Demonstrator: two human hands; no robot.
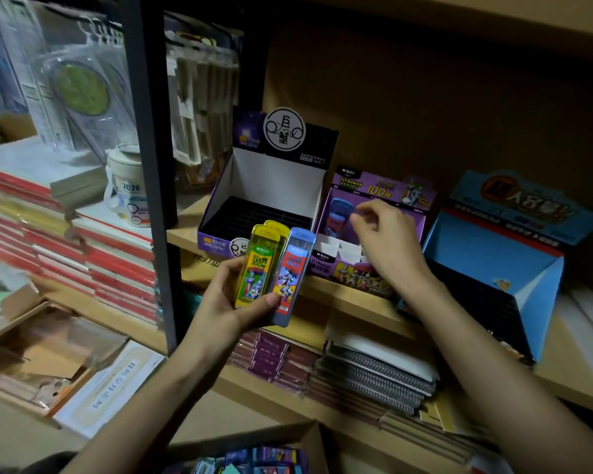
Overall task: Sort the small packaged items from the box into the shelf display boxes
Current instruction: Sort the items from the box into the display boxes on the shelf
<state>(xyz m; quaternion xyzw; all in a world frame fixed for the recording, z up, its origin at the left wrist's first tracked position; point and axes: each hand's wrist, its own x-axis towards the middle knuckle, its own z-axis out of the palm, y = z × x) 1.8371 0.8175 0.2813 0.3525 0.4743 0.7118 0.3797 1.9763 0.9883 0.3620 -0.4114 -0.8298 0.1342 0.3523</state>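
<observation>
From the head view, the left hand (226, 302) is clenched around three slim packs (255, 268) held upright and fanned in front of the shelf edge (343, 297). Two are yellow, one behind the other, and beside them is a blue pack (293, 268), with the thumb pressed across their lower ends. The front yellow one shows a green "M&G" tab and "100" above a cartoon hero, and the blue one also reads "100". The right hand (387, 241) hovers over the purple display box (353, 278), fingers bent towards a blue pack already standing in its back row. Motion blur makes it impossible to tell whether the fingertips pinch anything. That box has "ULTRAMAN" and a large "100" on its header and "ULTRAMAN" again on the front wall. Left of it on the same shelf stands a black display box (220, 230) with a slotted black insert and round white stickers bearing stylised characters. To the right is a blue display box (486, 254) whose header text is too blurred to read. At the bottom edge, a cardboard box (308, 434) holds more packaged items (254, 460). At far left, a white mug (129, 186) reads "2020".
</observation>
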